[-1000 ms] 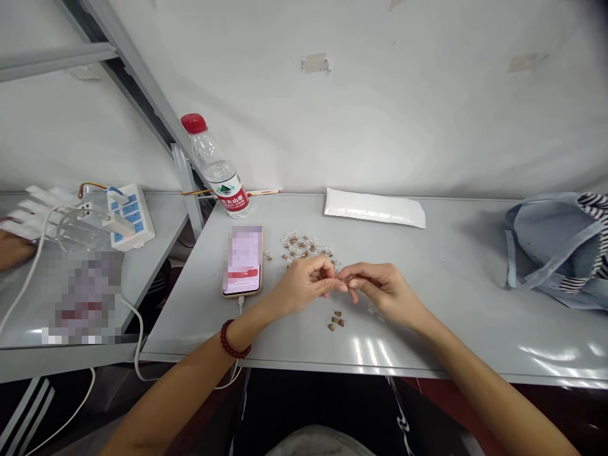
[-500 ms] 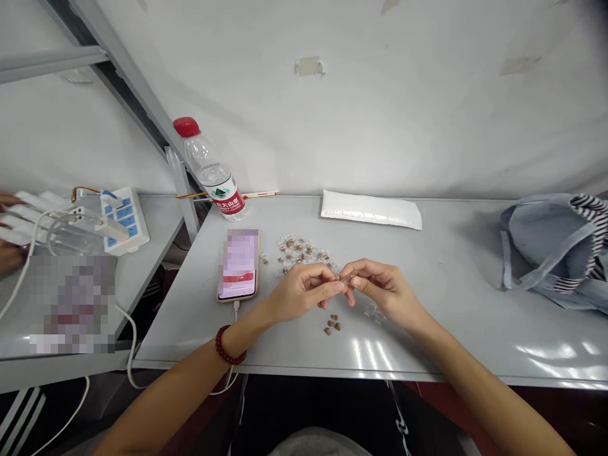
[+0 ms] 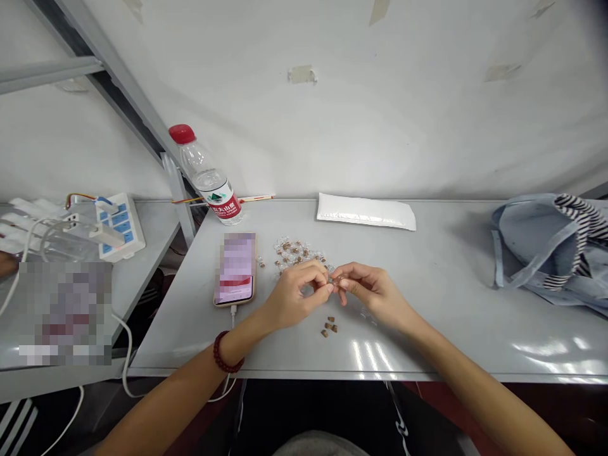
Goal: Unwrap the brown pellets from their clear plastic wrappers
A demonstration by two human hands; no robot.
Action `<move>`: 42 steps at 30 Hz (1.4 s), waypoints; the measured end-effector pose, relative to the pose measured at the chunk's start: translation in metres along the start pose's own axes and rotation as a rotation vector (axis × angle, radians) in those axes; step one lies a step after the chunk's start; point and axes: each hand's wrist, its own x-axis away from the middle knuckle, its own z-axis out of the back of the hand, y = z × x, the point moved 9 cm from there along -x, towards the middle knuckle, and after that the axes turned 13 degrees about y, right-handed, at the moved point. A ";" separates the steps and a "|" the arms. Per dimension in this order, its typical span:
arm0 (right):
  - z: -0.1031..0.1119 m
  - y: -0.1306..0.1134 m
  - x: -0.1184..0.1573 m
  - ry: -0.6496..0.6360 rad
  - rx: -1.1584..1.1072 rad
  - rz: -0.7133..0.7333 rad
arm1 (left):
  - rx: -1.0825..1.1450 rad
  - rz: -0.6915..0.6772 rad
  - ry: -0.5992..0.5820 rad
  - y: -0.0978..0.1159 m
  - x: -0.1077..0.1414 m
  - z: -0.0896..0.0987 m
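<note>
Wrapper (image 3: 335, 284) pinched between both hands (image 3: 295, 296) (image 3: 368, 292)

Passage for a hand runs rightward from the left hand (image 3: 297, 294) and right hand (image 3: 368, 292), between the white padded envelope (image 3: 365, 212) at the far edge of the grey table (image 3: 451, 304) and the near edge, as far as the denim tote bag (image 3: 546, 244). Leftward, the phone (image 3: 235, 269) and its charging cable (image 3: 232, 315) obstruct. Farther, the pile of clear-wrapped brown pieces (image 3: 297, 252) obstructs; nearer, the small loose brown pieces (image 3: 329, 327). The water bottle (image 3: 206, 177) stands far left.
</note>
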 end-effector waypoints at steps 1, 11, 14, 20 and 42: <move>0.000 0.001 0.000 0.002 0.009 0.002 | -0.019 -0.008 -0.005 0.000 0.000 -0.001; 0.000 0.003 -0.001 -0.008 0.021 0.017 | -0.057 0.009 -0.073 -0.001 0.001 -0.005; 0.001 0.000 -0.003 -0.013 -0.020 0.002 | -0.042 0.036 -0.103 -0.002 0.002 -0.007; 0.001 0.001 -0.005 -0.024 -0.081 0.011 | -0.024 0.020 -0.098 -0.004 0.002 -0.008; -0.009 0.003 0.001 -0.160 -0.235 -0.019 | 0.212 0.324 -0.096 -0.029 0.006 -0.011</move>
